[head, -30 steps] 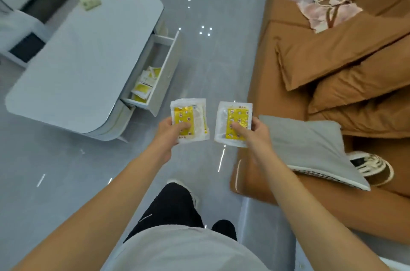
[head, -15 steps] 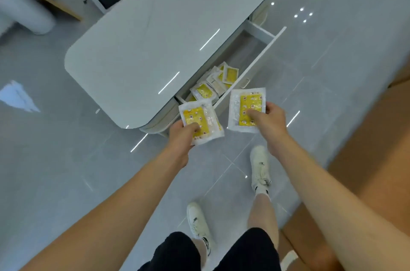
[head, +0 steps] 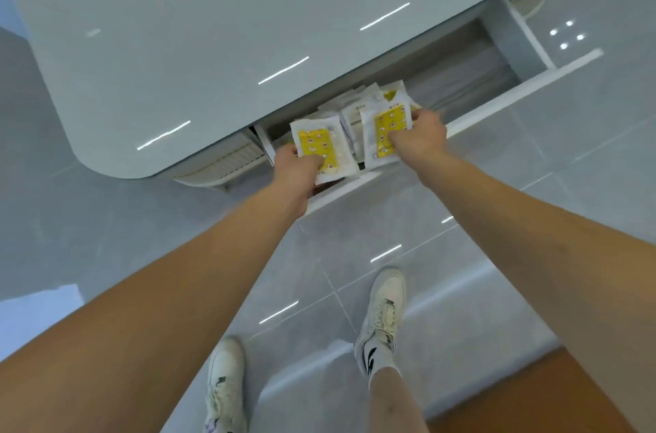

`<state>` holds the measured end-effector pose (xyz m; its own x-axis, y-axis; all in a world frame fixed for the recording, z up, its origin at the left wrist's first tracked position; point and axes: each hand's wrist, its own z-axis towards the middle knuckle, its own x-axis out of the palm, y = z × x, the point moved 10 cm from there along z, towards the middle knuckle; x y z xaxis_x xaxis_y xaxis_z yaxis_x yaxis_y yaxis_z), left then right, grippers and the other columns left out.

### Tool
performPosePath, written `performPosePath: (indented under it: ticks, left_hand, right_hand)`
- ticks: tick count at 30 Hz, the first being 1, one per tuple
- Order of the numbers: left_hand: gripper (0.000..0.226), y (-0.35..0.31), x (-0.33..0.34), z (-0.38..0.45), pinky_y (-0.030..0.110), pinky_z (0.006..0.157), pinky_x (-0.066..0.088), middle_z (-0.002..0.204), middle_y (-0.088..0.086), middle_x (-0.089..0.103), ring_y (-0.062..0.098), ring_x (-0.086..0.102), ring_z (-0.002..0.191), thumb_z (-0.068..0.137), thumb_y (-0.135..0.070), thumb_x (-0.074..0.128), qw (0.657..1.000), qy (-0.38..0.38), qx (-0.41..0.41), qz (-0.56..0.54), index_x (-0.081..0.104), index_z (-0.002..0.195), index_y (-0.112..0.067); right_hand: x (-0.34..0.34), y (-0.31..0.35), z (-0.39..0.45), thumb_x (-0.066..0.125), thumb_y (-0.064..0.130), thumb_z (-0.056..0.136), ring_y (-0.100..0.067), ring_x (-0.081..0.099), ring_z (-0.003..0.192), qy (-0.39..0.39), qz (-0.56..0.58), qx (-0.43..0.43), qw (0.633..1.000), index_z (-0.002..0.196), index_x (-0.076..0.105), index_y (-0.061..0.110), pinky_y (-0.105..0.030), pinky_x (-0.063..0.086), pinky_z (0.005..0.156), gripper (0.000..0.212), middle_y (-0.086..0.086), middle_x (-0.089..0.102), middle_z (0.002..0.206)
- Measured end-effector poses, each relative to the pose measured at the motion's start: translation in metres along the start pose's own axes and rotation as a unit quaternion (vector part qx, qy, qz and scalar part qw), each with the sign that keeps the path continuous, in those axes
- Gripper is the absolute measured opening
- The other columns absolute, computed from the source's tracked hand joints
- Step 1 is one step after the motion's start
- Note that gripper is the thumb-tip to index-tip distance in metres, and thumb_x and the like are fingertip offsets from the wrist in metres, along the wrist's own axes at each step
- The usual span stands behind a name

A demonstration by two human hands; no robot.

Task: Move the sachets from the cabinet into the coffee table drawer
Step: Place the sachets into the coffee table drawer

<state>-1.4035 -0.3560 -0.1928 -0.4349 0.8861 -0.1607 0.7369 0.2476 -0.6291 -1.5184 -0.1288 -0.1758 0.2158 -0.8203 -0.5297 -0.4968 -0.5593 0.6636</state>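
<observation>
Left hand (head: 296,168) fingers pinch one yellow-and-white sachet (head: 321,148); right hand (head: 417,140) fingers clamp a second sachet (head: 388,129). Both sachets sit at frame centre over the open drawer (head: 497,97), above the loose pile (head: 358,102) already inside. Step in hand: deposit. The next move likely calls for releasing both grips. The glossy coffee table (head: 177,42) fills the upper left; grey tiled floor (head: 585,148) lies right and below.

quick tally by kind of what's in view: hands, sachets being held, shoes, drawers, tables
hands: 2, left hand and right hand
held sachets: 2, left sachet and right sachet; the loose pile in the drawer is too jumbled to count
shoes: 2
drawers: 1, open
tables: 1
total: 8
</observation>
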Motion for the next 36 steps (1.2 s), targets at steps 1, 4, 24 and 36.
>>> performPosePath:
  ticks: [1,4,24,36]
  left_hand:
    - [0.026,0.002,0.002,0.007,0.031,0.07,0.058,0.111,0.007,0.071,0.02,0.07,0.091,0.095,0.001,0.06,1.0,-0.002,0.004,0.003,0.06,0.12,-0.008]
    - [0.034,0.004,0.006,0.022,0.031,0.074,0.061,0.119,0.006,0.069,0.019,0.07,0.095,0.097,0.0,0.06,1.0,0.004,0.017,0.014,0.056,0.13,-0.011]
    - [0.051,-0.183,-0.087,-0.281,0.043,0.099,0.046,0.134,0.002,0.059,0.025,0.05,0.126,0.094,-0.038,0.056,0.758,0.118,0.403,0.499,0.051,0.142,-0.023]
    - [0.053,-0.168,-0.139,-0.584,0.044,0.092,0.048,0.134,0.003,0.059,0.03,0.051,0.123,0.093,-0.046,0.051,0.452,0.256,0.611,0.597,0.052,0.142,-0.025]
  right_hand:
    - [0.005,-0.003,0.007,0.07,0.014,0.086,-0.025,0.07,0.093,0.004,-0.003,-0.005,1.0,0.102,0.062,0.019,-0.046,0.06,0.088,0.018,-0.003,0.071,0.1]
    - [0.017,-0.003,0.02,0.072,0.015,0.088,-0.022,0.071,0.095,0.017,0.007,-0.029,0.999,0.108,0.059,0.022,-0.045,0.059,0.091,0.024,-0.002,0.071,0.103]
    - [-0.107,0.15,-0.307,0.056,0.029,0.097,-0.03,0.051,0.128,-0.051,-0.245,-0.174,0.952,0.136,0.056,0.014,-0.04,0.046,0.098,0.042,-0.009,0.06,0.133]
    - [-0.19,0.116,-0.681,0.057,0.04,0.094,-0.031,0.053,0.119,-0.325,-0.176,-0.059,0.927,0.133,0.06,0.015,-0.047,0.049,0.094,0.046,-0.007,0.063,0.124]
